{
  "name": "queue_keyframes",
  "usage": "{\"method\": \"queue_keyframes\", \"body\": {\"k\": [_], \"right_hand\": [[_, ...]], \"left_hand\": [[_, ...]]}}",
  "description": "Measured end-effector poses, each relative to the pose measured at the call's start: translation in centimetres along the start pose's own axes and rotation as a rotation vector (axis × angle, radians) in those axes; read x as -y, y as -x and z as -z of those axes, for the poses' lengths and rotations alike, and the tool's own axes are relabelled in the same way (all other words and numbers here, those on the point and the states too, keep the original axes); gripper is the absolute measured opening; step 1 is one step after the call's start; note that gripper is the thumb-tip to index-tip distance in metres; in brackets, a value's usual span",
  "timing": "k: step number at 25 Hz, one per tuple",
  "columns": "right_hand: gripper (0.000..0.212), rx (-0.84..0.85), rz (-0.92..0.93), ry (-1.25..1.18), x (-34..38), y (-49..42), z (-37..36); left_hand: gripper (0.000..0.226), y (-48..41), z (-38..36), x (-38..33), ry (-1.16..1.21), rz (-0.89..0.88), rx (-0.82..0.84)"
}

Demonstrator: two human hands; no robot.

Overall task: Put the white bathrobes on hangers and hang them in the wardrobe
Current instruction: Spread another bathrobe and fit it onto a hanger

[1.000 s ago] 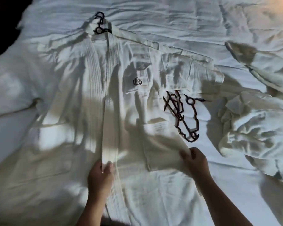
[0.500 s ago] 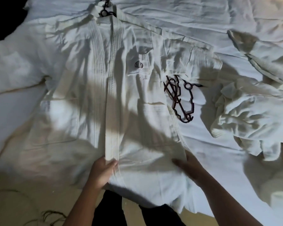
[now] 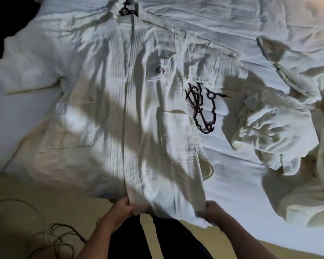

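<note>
A white bathrobe (image 3: 105, 101) lies spread flat, front up, on the bed (image 3: 232, 21), with a dark hanger (image 3: 126, 10) in its collar at the top. My left hand (image 3: 123, 209) grips the robe's bottom hem at the front band. My right hand (image 3: 212, 212) grips the hem of the right front panel. A second dark hanger (image 3: 201, 107) lies loose on the bed beside the robe's right sleeve. Another white bathrobe (image 3: 281, 131) sits crumpled at the right.
The bed's near edge runs along the bottom, with tan floor (image 3: 26, 212) below it. Dark cables (image 3: 51, 238) lie tangled on the floor at lower left. My dark trouser legs (image 3: 157, 238) stand against the bed.
Both hands have slid down the robe from its mid front to the bottom hem and now grip it. The view has pulled back, showing the floor.
</note>
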State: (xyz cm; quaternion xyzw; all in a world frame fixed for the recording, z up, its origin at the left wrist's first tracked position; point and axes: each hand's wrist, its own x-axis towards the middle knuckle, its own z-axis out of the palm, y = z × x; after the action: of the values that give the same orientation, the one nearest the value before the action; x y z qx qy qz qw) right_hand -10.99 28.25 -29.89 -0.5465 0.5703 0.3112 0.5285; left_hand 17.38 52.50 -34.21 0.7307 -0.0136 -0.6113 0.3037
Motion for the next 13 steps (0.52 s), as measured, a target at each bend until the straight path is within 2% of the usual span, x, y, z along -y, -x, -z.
{"method": "queue_keyframes", "body": {"k": [1,3,4,6,8,11,13], "right_hand": [[0.025,-0.007,-0.064,0.045,-0.6,-0.1,0.0],[0.031,-0.139,-0.080,0.129,-1.3,-0.7,0.5],[0.032,-0.196,-0.079,0.048,-0.8,-0.6,1.0],[0.033,-0.313,-0.072,-0.295,0.6,-0.7,2.0],[0.034,-0.268,-0.072,-0.593,2.6,-0.8,3.5],[0.029,-0.098,-0.080,-0.689,5.3,-1.5,5.2],[0.017,-0.148,-0.077,-0.744,6.7,-2.2,6.0]], "left_hand": [[0.035,-0.3,-0.2,1.1,-0.090,-0.014,-0.013],[0.016,-1.0,-0.2,2.3,-0.280,0.013,-0.106],[0.012,-1.4,-0.1,2.4,-0.358,0.032,-0.154],[0.009,-0.2,-0.3,-0.1,-0.441,0.061,-0.247],[0.011,0.5,-0.1,-1.9,-0.429,0.061,-0.319],[0.013,1.3,1.1,-4.8,-0.377,0.029,-0.356],[0.009,2.3,1.8,-7.7,-0.389,-0.012,-0.373]]}}
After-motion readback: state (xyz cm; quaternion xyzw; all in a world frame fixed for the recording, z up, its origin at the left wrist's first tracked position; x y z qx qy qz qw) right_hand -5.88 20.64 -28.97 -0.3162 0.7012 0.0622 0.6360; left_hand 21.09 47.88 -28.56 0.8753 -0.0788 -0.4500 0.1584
